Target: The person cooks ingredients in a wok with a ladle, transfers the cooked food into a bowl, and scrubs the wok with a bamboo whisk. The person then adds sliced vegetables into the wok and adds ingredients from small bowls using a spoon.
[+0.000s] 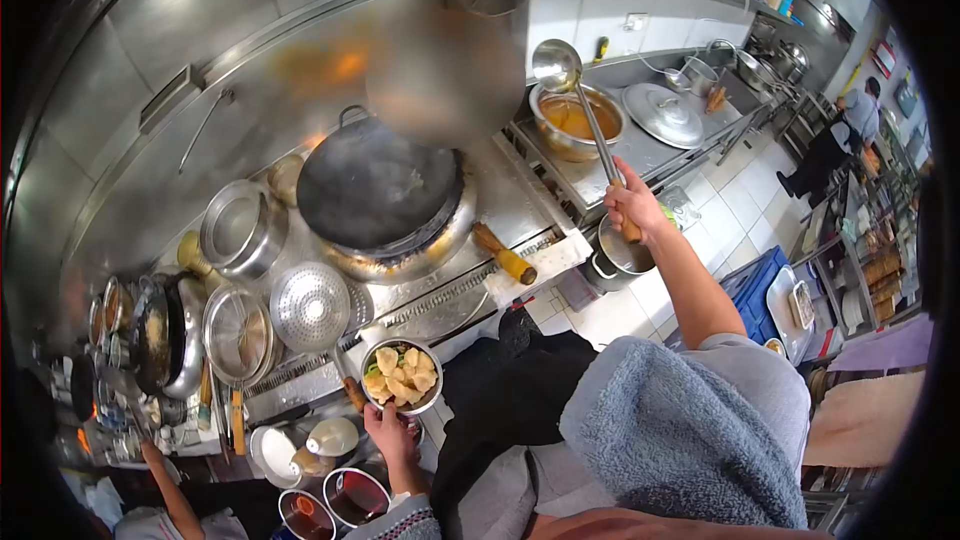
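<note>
My right hand [632,202] is closed round the wooden handle of a long metal ladle [590,110]. The ladle's bowl hangs above the rim of a metal pot of orange-brown liquid [570,125]. Low in the view, my left hand [388,430] grips the edge of a metal bowl [402,376] holding pale chunks and some green pieces. A dark wok [365,185] sits on the burner, with faint steam over it. Beside my left hand lies the wooden handle of a perforated skimmer [311,308].
Strainers [238,335] and stacked metal bowls [235,225] stand left of the wok. Containers of red liquid [356,496] are below my left hand. A metal lid [662,115] lies right of the pot. Another person's arm [172,488] reaches in at lower left; a person [850,135] stands far right.
</note>
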`<state>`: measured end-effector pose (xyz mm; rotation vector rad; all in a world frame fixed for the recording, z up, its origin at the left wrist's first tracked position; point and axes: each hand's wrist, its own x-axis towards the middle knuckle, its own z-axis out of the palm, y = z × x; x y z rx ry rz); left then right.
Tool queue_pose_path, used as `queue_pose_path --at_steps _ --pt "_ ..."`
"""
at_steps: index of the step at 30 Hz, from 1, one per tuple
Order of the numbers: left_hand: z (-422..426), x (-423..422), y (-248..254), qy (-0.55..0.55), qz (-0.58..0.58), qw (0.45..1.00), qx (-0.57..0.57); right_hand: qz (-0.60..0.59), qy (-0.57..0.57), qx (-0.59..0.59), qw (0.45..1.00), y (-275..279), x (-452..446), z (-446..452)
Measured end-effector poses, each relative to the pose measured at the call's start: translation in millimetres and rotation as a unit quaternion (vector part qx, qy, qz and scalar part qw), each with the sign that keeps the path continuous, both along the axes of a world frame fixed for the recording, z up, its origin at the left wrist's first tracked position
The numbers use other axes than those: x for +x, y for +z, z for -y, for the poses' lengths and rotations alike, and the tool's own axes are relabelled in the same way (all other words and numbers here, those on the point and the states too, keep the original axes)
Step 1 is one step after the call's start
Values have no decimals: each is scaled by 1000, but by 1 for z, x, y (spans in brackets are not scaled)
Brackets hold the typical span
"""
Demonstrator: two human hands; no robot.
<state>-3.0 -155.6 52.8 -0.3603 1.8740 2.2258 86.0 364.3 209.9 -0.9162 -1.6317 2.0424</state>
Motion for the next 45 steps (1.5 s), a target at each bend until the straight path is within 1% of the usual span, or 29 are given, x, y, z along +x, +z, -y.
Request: queue_pose_path --at_steps 2,4,7,8,10,12,14,17,19,20,21,22,23,24,26,27,28,29,30,31,33,34,36,38,39,41,42,44,45 --pt "20 -7 0 -31 16 999 -1 -31 56 -51 997 -1 -13 32" --pt "30 -14 2 -28 24 999 2 -85 89 -163 979 -22 -34 55" --pt "40 -26 -6 2 9 999 32 -185 138 -380 896 -67 -81 94" --pt "44 -28 -7 1 16 999 37 -184 121 -416 882 -77 -97 109" --pt "51 -31 -6 28 16 999 41 -224 122 -515 818 -103 -123 122" --pt "59 -28 7 11 24 1000 10 -219 121 -541 803 -98 -133 124" --pt "74 -25 8 20 32 998 41 -256 124 -477 832 -101 -124 114" --pt "88 -14 17 21 34 999 27 -286 114 -359 881 -79 -88 84" --pt "102 -9 -3 45 22 999 19 -154 28 -191 969 -48 -65 65" --pt "102 -10 -4 46 25 999 16 -65 -8 -64 996 -41 -58 56" --pt "100 -10 -4 56 23 998 18 83 -5 126 989 -30 -51 45" --pt "96 -10 -5 69 21 997 21 112 34 349 930 -66 -41 -3" --pt "93 -13 -10 66 23 997 28 147 18 559 816 -103 -31 -52" --pt "86 -16 -8 76 25 996 29 161 23 609 776 -90 -21 -53" --pt "62 -28 -2 83 34 996 -21 180 59 573 797 -72 -12 -32" --pt "53 -33 -2 69 35 995 -61 158 85 468 865 -47 -19 -1" --pt "45 -38 -18 63 39 997 11 140 123 351 918 -30 -26 25" --pt "32 -46 -9 35 55 998 -26 114 158 282 939 -35 -37 30" --pt "13 -50 5 62 9 996 -61 94 205 232 946 -48 -57 35" --pt "5 -55 -6 42 -50 994 -84 78 250 179 948 -61 -76 40" --pt "-18 -55 20 26 8 994 -104 60 340 148 927 -91 -127 45" --pt "-29 -52 -2 75 -12 990 -116 56 375 138 915 -104 -145 48" --pt "-53 -30 10 105 -16 993 -41 10 439 -19 898 -111 -175 39" --pt "-72 -12 21 144 30 989 7 14 434 -150 888 -114 -203 21" --pt "-76 6 27 171 38 984 1 11 450 -155 880 -121 -208 16" --pt "-74 47 26 238 48 970 -30 36 506 139 851 -140 -222 16" --pt "-72 68 28 269 46 961 -46 33 516 136 845 -137 -225 22" --pt "-63 112 30 355 66 932 -24 -29 553 -87 828 -127 -227 37" --pt "-57 135 26 400 93 911 -28 -33 555 -142 819 -125 -225 50"
